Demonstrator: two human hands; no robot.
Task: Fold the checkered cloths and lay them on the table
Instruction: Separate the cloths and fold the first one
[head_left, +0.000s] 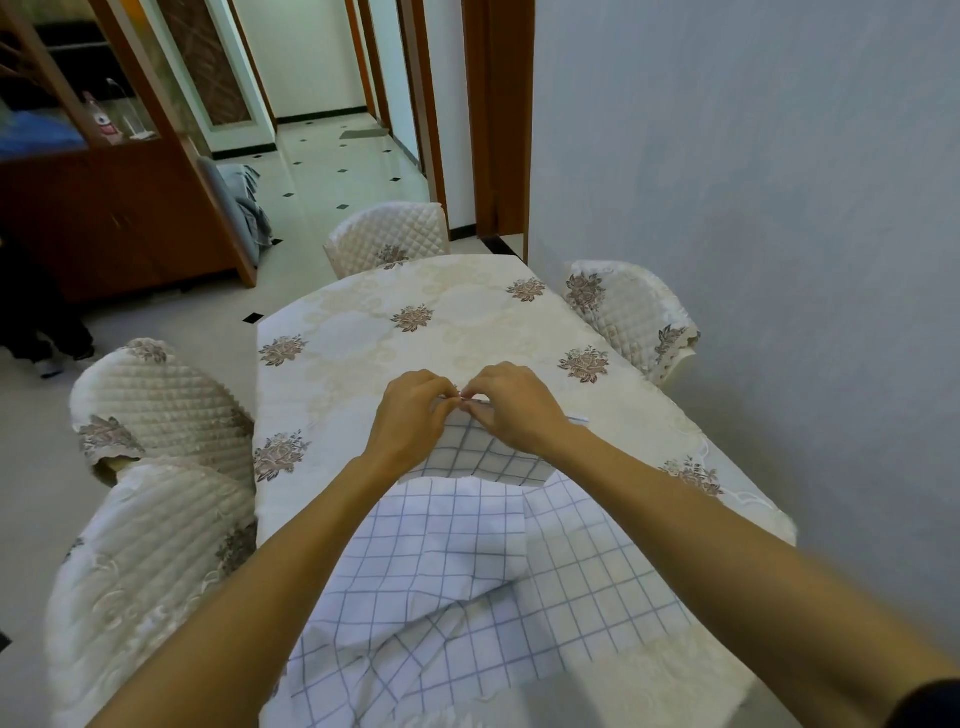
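Pinching the far edge of the checkered cloth (467, 561)

Your left hand (410, 415) and right hand (511, 410) meet over the middle of the table (389, 332), knuckles almost touching. Both sets of fingers are curled in tight and nip the cloth's far edge between their tips. From that pinch the white cloth with its blue-grey grid runs back toward you between your forearms. It lies rumpled and overlapping itself on the near half of the table, and its near end reaches the table's edge. Whether it is one piece or several, you cannot tell from the folds. The table wears a cream covering with brown flower motifs. Quilted chairs (156, 405) stand round it: two at your left, one at the far end, one by the wall (779, 208) on your right.
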